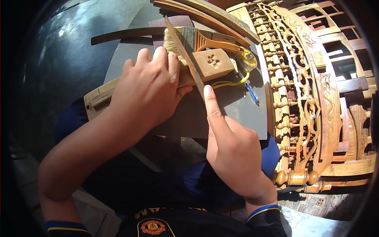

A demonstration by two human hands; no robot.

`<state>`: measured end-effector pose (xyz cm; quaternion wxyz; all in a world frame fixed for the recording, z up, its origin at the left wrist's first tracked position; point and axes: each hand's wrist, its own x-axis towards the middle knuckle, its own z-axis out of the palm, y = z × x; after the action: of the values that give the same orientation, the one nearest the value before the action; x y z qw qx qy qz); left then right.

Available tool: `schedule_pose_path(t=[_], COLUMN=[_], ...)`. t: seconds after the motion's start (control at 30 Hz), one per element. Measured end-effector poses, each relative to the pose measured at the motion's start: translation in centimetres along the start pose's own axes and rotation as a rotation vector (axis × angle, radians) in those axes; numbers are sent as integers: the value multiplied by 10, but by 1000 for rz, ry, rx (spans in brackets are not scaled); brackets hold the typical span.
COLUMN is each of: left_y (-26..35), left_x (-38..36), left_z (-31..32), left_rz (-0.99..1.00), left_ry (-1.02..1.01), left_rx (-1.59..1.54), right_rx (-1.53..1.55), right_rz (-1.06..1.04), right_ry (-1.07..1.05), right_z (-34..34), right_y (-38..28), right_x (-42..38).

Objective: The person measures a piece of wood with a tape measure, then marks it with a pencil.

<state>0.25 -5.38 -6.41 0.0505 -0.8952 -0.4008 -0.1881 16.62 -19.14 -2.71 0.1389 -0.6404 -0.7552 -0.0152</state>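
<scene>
My left hand (148, 87) is closed over a thick piece of wood (102, 94), pressing it down on a grey board (241, 118). The wood's far end has a cluster of small gouged holes. In my right hand (233, 146) is a long, narrow, brown flat file (191, 67), my index finger stretched along it. The file lies across the wood, just right of my left hand, pointing up and away. Its handle end is hidden in my palm. Behind the wood lies a wide paintbrush (215, 42) with pale bristles and an orange handle.
A blue pen (252, 94) and a yellow cord (227, 83) lie at the board's right. Curved wooden strips (209, 19) and sandpaper (179, 20) sit at the back. Carved wooden panels (294, 71) with turned spindles stand close along the right side.
</scene>
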Motion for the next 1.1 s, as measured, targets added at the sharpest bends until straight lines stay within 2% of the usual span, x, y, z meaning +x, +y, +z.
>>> schedule_pose_path(t=[0.1,0.27,0.33,0.43,0.6,0.67,0.73,0.77,0.87,0.93,1.07,1.1], left_y=[0,-1,2,-1,1,-1,0,-1,-2,1,1,0], left_x=[-1,0,0,0,1,0,0,0,-1,1,1,1], left_z=[-6,-1,0,-5,-2,0,-5,-6,-2,0,-2,-3], left_rz=[-23,-9,-9,-10,1,-2,-2,-11,0,5,-9,-18], left_ry=[-59,-16,-14,-68,-16,14,-56,-86,-33,-19,-25,-35], left_rx=[0,7,-1,28,13,27,32,33,26,12,12,-3], right_rx=[46,31,-23,-11,-30,-4,51,99,83,83,31,90], right_rz=[106,75,92,109,2,10,115,106,125,20,131,135], right_ry=[-33,14,-87,-76,23,-33,-64,10,-59,50,-80,-20], right_z=[-31,-1,-19,-41,10,-7,-37,-35,-31,7,-38,-40], right_y=[-9,-3,-10,-11,7,2,-5,2,1,14,-4,-2], right_x=[-23,1,-5,-26,2,-4,-19,-28,-8,5,-17,-20])
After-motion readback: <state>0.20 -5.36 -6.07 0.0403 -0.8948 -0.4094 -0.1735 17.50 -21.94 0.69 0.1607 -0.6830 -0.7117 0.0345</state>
